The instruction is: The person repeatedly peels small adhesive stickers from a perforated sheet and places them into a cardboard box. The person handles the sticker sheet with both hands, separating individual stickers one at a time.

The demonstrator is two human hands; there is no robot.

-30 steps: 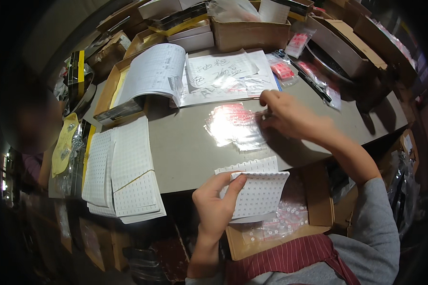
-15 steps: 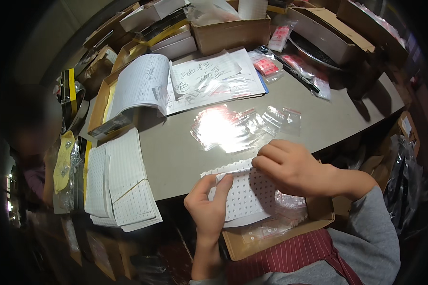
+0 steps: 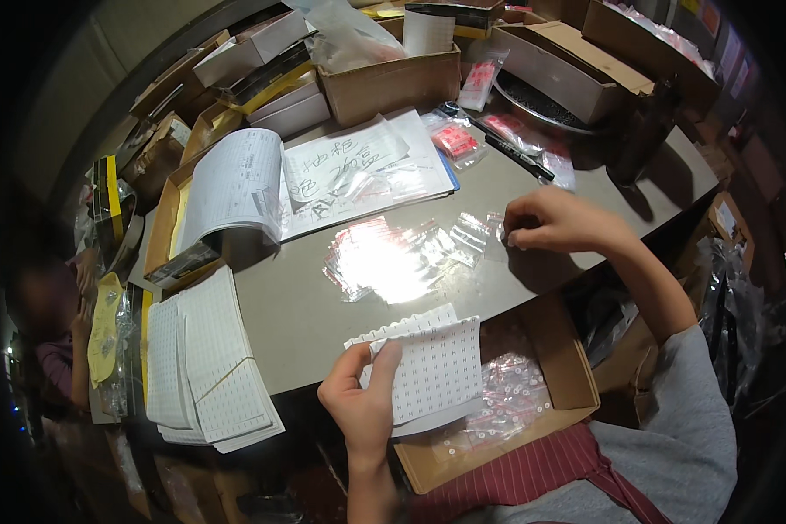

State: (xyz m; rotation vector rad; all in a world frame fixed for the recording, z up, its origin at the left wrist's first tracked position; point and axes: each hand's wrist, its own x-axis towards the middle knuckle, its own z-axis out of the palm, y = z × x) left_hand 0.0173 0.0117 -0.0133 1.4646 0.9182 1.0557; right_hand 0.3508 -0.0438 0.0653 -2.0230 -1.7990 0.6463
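A white sheet of small printed labels (image 3: 437, 371) is pinched between the thumb and fingers of my left hand (image 3: 361, 397), its top edge folded over. It hangs above the near table edge and partly over an open cardboard box (image 3: 563, 354) at my lap. Filled clear bags (image 3: 502, 402) with small white round pieces lie in that box. Farther off, my right hand (image 3: 563, 223) is over the table with fingers closed at the edge of a small clear zip bag (image 3: 495, 234). That bag is at the right end of a spread pile of empty zip bags (image 3: 380, 262), which glare under the light.
At left lie stacks of label sheets (image 3: 223, 349), one with a rubber band. A box with a curled paper pad (image 3: 236, 183) stands behind. Beyond are handwritten papers (image 3: 349, 166), a black marker (image 3: 520, 157), red-printed bags (image 3: 457, 142) and cardboard boxes (image 3: 384, 83). Another person sits far left.
My right hand has left the label sheet and reached out to the right end of the zip bag pile. My left hand keeps its hold on the sheet. The view has shifted slightly.
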